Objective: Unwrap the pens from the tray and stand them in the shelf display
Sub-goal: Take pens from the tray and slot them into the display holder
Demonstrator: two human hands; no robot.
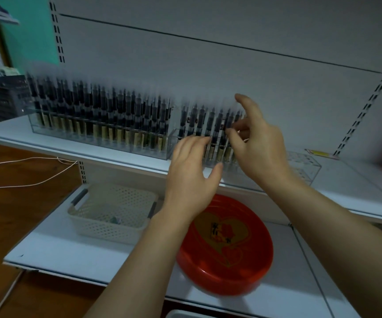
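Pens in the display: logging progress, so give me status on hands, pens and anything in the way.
Right hand fingers pinch a pen in the right-hand display box. Left hand open beside it. Red tray shows no pens. Nothing obstructing.

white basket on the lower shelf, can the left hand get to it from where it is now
Probably yes. The left hand is open and holds nothing, raised at the clear pen display. The white basket sits below and to its left, its top open, with nothing between them.

Glossy red plastic tray (pixel 249 269), perforated matt cream plastic basket (pixel 107 226), clear acrylic display (pixel 47 130), smooth white shelf (pixel 70 255).
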